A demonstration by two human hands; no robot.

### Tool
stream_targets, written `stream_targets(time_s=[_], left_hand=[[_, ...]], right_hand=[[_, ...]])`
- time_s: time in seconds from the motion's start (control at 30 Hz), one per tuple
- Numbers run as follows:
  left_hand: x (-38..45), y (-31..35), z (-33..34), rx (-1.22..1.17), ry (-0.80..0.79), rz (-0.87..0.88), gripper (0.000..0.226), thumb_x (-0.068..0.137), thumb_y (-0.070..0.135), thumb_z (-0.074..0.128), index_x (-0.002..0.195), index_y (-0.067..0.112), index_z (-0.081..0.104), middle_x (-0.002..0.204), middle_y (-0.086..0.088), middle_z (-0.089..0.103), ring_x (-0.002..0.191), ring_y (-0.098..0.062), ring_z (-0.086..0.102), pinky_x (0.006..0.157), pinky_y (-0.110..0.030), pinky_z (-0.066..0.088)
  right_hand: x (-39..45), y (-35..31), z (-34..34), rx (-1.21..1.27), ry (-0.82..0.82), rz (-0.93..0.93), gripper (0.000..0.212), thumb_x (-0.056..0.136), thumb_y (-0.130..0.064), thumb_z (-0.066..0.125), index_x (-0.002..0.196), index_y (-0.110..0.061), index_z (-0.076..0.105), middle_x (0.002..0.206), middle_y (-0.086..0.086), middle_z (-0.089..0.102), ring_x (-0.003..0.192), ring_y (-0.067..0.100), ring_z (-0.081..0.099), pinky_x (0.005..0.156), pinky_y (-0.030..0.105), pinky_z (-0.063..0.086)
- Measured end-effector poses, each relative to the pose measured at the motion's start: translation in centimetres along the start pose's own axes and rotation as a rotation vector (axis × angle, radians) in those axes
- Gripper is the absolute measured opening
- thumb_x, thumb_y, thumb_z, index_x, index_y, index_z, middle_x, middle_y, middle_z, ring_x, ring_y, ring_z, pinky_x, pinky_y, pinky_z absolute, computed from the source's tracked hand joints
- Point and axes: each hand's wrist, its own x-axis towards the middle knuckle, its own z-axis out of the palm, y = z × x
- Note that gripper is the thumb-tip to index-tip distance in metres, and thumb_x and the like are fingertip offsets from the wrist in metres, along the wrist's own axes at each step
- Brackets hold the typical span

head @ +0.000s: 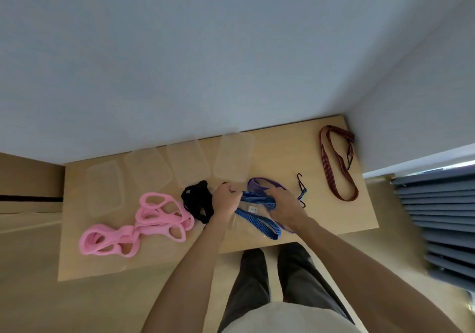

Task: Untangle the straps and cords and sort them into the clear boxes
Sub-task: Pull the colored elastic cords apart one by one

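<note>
**Blue cord held between both hands, boxes waiting at twelve o'clock**

From my remote seat I saw the left hand (226, 199) curled closed around one end of the blue striped cord (259, 213), with a dark hook just visible at its knuckles. The right hand (284, 205) lay over the cord's other stretch, fingers bent down on it; I judged it was gripping the cord, though its fingertips were hidden under the hand. So each grip was closed on the same cord.

The relation that mattered was this: the cord ran between the two hands along a nine-to-three line, then looped back toward six o'clock onto the bench (334, 219). A purple strap (257, 184) lay under and behind it at about one o'clock from the left hand, touching the cord, and I could not tell whether the two were still crossed. The cord's far hooks (301, 190) lay at three o'clock from the right hand, just beside it, so I judged that hand the nearer one to free them.

The cord looked flat, elastic and ribbed with pale lines, limp where it hung.

Four clear boxes (232, 156) sat in a row at eleven to twelve o'clock, none holding anything I could see. A black strap (196, 200) lay touching the left hand at nine o'clock, a pink looped strap (144, 223) farther out that way, and a maroon cord (336, 163) well apart at two o'clock.
</note>
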Motion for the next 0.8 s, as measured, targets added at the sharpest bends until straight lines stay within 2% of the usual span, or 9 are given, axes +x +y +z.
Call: stream_targets(time_s=[0.07, 0.13, 0.2, 0.27, 0.37, 0.47, 0.6, 0.8], left_hand=[[0.0, 0.0, 0.1, 0.097, -0.030, 0.021, 0.031, 0.090, 0.002, 0.050, 0.059, 0.007, 0.045, 0.074, -0.014, 0.053, 0.079, -0.030, 0.053, 0.066, -0.034, 0.035], [0.0, 0.4, 0.1, 0.084, 0.019, 0.013, 0.031, 0.088, 0.001, 0.050, 0.059, 0.009, 0.043, 0.073, -0.018, 0.054, 0.075, -0.034, 0.051, 0.064, -0.036, 0.033], [0.0, 1.4, -0.1, 0.023, 0.072, 0.014, 0.037, 0.086, 0.003, 0.051, 0.055, 0.014, 0.035, 0.065, -0.014, 0.047, 0.068, -0.029, 0.044, 0.061, -0.040, 0.032], [0.3, 2.4, -0.3, 0.042, 0.064, 0.046, 0.038, 0.088, 0.004, 0.050, 0.055, 0.014, 0.034, 0.065, -0.011, 0.045, 0.069, -0.026, 0.043, 0.064, -0.042, 0.033], [0.8, 3.8, -0.3, 0.140, 0.012, 0.103, 0.035, 0.093, 0.006, 0.046, 0.059, 0.011, 0.039, 0.068, -0.014, 0.051, 0.074, -0.033, 0.049, 0.068, -0.043, 0.037], [1.3, 4.3, 0.2, 0.171, -0.004, 0.081, 0.026, 0.096, 0.011, 0.044, 0.071, 0.008, 0.053, 0.089, -0.018, 0.065, 0.089, -0.036, 0.061, 0.072, -0.038, 0.042], [1.7, 5.3, 1.3, 0.100, 0.095, 0.018, 0.027, 0.096, 0.016, 0.047, 0.096, 0.006, 0.072, 0.099, -0.010, 0.072, 0.094, -0.030, 0.066, 0.070, -0.030, 0.046], [1.4, 9.9, 4.7, 0.088, 0.126, 0.209, 0.023, 0.098, 0.013, 0.049, 0.109, 0.008, 0.070, 0.107, -0.006, 0.071, 0.098, -0.022, 0.066, 0.074, -0.023, 0.042]], right_hand=[[-0.1, 0.1, -0.1, -0.002, 0.013, 0.023, 0.050, 0.088, -0.018, 0.068, 0.137, -0.020, 0.057, 0.134, -0.002, 0.060, 0.123, 0.019, 0.054, 0.101, 0.033, 0.045], [-0.3, 0.1, -0.3, 0.041, 0.039, 0.067, 0.046, 0.088, -0.012, 0.066, 0.133, -0.019, 0.060, 0.129, 0.001, 0.062, 0.118, 0.021, 0.057, 0.098, 0.036, 0.050], [-0.3, 0.2, -0.8, 0.073, 0.075, 0.112, 0.040, 0.087, -0.007, 0.061, 0.126, -0.015, 0.063, 0.121, 0.005, 0.064, 0.110, 0.024, 0.061, 0.089, 0.039, 0.054], [-0.2, 0.4, -1.5, 0.092, 0.106, 0.129, 0.034, 0.090, -0.006, 0.057, 0.122, -0.013, 0.064, 0.117, 0.007, 0.064, 0.106, 0.026, 0.061, 0.085, 0.038, 0.053], [-0.1, 0.5, -2.4, 0.124, 0.146, 0.172, 0.026, 0.094, -0.010, 0.055, 0.118, -0.014, 0.064, 0.113, 0.007, 0.063, 0.099, 0.026, 0.062, 0.079, 0.038, 0.055], [-0.2, 1.2, -3.0, 0.152, 0.190, 0.222, 0.024, 0.096, -0.017, 0.060, 0.120, -0.016, 0.063, 0.116, 0.005, 0.063, 0.094, 0.019, 0.060, 0.071, 0.031, 0.051], [-1.0, 3.2, -4.1, 0.232, 0.252, 0.280, 0.032, 0.095, -0.014, 0.057, 0.126, -0.014, 0.062, 0.126, 0.007, 0.063, 0.109, 0.024, 0.060, 0.089, 0.035, 0.052], [-1.6, 7.3, -6.0, 0.259, 0.374, 0.410, 0.032, 0.090, -0.007, 0.058, 0.121, -0.009, 0.064, 0.128, 0.012, 0.057, 0.110, 0.028, 0.056, 0.080, 0.034, 0.048]])
